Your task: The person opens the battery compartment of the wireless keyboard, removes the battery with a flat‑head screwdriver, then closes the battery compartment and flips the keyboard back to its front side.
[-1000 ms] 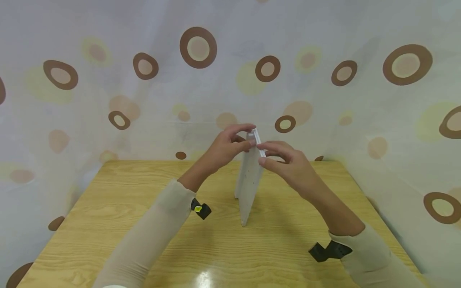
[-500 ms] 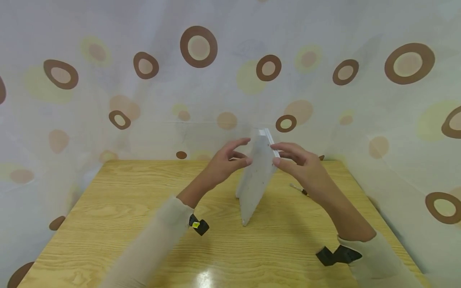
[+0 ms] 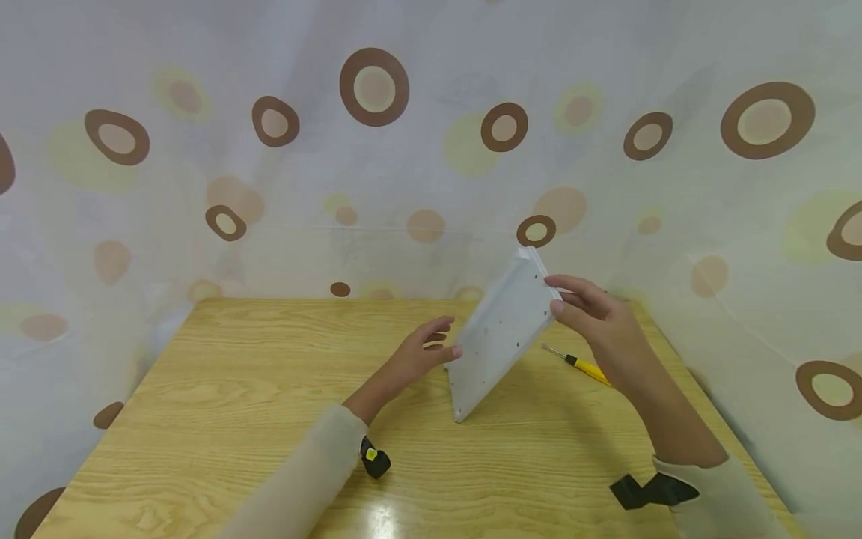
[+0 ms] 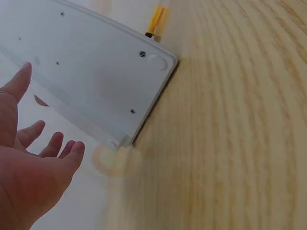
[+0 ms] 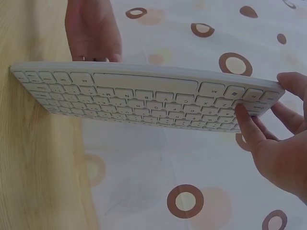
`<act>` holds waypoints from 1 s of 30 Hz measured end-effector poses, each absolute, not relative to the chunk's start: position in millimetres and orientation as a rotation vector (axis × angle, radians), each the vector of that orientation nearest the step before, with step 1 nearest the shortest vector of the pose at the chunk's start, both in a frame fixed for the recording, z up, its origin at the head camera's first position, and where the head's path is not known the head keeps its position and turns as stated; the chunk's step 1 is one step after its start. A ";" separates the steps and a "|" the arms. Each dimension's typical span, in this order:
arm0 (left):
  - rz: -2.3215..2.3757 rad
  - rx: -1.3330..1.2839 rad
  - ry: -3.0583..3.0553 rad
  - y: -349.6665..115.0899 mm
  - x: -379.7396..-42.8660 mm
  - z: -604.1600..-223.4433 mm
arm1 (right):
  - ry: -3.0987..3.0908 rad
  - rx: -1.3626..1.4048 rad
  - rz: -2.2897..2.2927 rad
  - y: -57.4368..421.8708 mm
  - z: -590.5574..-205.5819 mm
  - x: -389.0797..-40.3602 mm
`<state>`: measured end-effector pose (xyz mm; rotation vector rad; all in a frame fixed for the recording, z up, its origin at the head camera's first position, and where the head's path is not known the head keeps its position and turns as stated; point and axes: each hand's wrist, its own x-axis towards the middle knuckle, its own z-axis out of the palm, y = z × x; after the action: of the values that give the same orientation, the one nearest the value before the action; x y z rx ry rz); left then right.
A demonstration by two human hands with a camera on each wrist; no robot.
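A white keyboard [image 3: 494, 333] stands tilted on one short edge on the table, its raised end leaning right. My right hand [image 3: 609, 333] pinches that upper end between thumb and fingers. In the right wrist view, fingertips lie over the corner keys of the keyboard [image 5: 144, 98]. The left wrist view gives the underside, with several small screws [image 4: 142, 54] in it. My left hand [image 3: 412, 363] is beside the lower part, fingers loosely spread; whether its thumb touches the underside cannot be told.
A screwdriver [image 3: 589, 370] with a yellow handle lies on the wooden table [image 3: 269, 374], right of the keyboard and partly behind my right hand. A patterned sheet [image 3: 431, 150] hangs behind the table and along its sides.
My left hand has let go of the keyboard's top and dropped lower. My right hand has carried the upper end rightward and down, tilting the keyboard. The screwdriver has come into sight.
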<state>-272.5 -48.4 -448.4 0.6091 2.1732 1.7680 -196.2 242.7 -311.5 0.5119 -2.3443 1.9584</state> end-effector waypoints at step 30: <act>1.375 0.646 2.424 -12.3 -257.6 -476.3 | -2.185 0.624 2.087 274.5 -332.6 -193.7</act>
<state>-257.6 -12.3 -476.3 0.6458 2.4244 1.3748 -193.7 274.5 -332.6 0.6237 -2.1846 2.0867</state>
